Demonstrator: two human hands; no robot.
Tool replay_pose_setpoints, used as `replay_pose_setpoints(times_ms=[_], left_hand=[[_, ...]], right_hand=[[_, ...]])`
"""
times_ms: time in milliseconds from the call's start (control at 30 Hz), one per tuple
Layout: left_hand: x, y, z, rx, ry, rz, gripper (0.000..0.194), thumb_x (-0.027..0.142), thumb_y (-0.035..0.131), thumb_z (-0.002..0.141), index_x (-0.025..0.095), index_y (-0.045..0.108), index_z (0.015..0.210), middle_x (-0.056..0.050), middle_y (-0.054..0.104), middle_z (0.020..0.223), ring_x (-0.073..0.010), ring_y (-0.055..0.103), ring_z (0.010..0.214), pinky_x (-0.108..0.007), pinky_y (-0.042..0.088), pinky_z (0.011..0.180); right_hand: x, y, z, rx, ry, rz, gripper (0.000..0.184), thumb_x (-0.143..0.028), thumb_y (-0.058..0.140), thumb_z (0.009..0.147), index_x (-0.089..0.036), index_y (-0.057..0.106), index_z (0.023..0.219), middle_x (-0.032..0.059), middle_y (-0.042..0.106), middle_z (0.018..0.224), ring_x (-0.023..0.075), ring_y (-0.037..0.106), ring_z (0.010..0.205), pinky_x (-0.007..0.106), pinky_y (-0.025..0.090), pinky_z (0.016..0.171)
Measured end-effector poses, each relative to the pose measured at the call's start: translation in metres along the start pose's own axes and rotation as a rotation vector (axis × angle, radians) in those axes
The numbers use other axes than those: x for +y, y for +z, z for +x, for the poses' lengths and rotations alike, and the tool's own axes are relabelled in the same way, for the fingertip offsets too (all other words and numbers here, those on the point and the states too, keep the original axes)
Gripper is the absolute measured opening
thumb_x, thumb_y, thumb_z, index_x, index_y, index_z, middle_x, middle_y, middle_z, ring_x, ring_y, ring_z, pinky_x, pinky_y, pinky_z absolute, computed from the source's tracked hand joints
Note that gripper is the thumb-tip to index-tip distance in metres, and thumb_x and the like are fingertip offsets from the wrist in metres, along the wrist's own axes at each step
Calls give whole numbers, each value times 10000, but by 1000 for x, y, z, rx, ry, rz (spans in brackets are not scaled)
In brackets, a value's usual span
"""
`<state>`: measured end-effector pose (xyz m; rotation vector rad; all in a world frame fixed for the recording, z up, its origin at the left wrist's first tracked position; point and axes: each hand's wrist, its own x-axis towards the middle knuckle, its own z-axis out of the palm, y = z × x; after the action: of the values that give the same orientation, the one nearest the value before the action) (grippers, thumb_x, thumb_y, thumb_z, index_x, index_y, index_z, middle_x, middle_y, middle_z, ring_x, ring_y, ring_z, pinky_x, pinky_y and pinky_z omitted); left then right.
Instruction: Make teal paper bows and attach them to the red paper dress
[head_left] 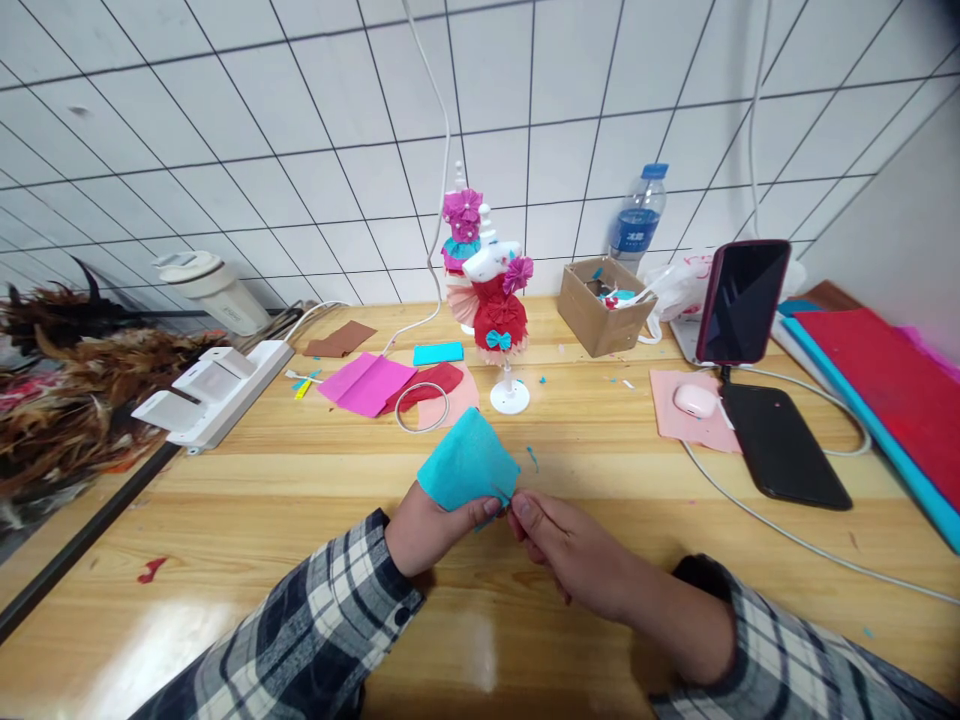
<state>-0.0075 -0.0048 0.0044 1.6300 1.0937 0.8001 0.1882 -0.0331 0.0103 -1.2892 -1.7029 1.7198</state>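
A piece of turquoise crepe paper (pixel 469 460), fanned out wide at the top and narrowing at its lower right, is between my hands. My left hand (pixel 442 525) is closed on its lower edge, thumb on top. At the narrow corner, my right hand (pixel 566 540) pinches the paper between thumb and forefinger. Beyond them, a small dress form (pixel 501 315) in a red paper dress with a turquoise bow stands on a white round base (pixel 510 396). Another dress form (pixel 461 220) in magenta and turquoise paper stands behind it.
Left of the stands lie magenta paper (pixel 366 383), red paper (pixel 435 385) and a turquoise folded strip (pixel 438 353). A power strip (pixel 217 395) sits farther left. Behind are a cardboard box (pixel 600 320) and a water bottle (pixel 637 220). To the right, a propped phone (pixel 744 300) and cables.
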Motion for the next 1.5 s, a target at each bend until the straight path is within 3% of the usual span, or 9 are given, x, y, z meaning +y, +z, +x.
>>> replay_pose_setpoints(times_ms=[433, 933, 1133, 1333, 1500], left_hand=[[3, 3, 0, -70, 86, 8, 250, 324, 662, 813, 162, 652, 1002, -77, 716, 1016, -235, 646, 944, -398, 480, 947], [5, 2, -2, -72, -4, -11, 229, 365, 674, 793, 182, 674, 931, -72, 719, 938, -242, 643, 879, -393, 490, 916], [6, 4, -3, -47, -1, -90, 326, 405, 699, 773, 161, 673, 988, -98, 703, 1076, -260, 632, 989, -403, 455, 987], [-2, 4, -7, 89, -203, -548, 430, 500, 602, 827, 166, 666, 1089, -102, 710, 1087, -286, 649, 1011, -434, 482, 960], [-5, 5, -7, 163, -211, -477, 351, 419, 708, 754, 172, 670, 1000, -73, 731, 989, -257, 655, 924, -421, 496, 928]], right_hand=[[0, 1, 0, 28, -56, -52, 534, -643, 183, 935, -209, 441, 761, -38, 426, 588, 107, 423, 536, 225, 347, 496], [-1, 2, 1, 30, -66, -74, 524, -644, 202, 932, -213, 429, 738, -24, 430, 617, 127, 439, 594, 239, 351, 521], [0, 1, 2, 64, -81, -90, 515, -626, 196, 943, -214, 412, 721, -25, 429, 609, 125, 418, 579, 243, 318, 515], [0, 0, 1, 41, -74, -47, 522, -638, 199, 936, -213, 387, 700, -40, 389, 575, 109, 374, 524, 235, 303, 491], [4, 5, 2, -27, 34, 146, 560, -702, 206, 898, -208, 438, 767, -69, 386, 514, 83, 359, 414, 211, 305, 413]])
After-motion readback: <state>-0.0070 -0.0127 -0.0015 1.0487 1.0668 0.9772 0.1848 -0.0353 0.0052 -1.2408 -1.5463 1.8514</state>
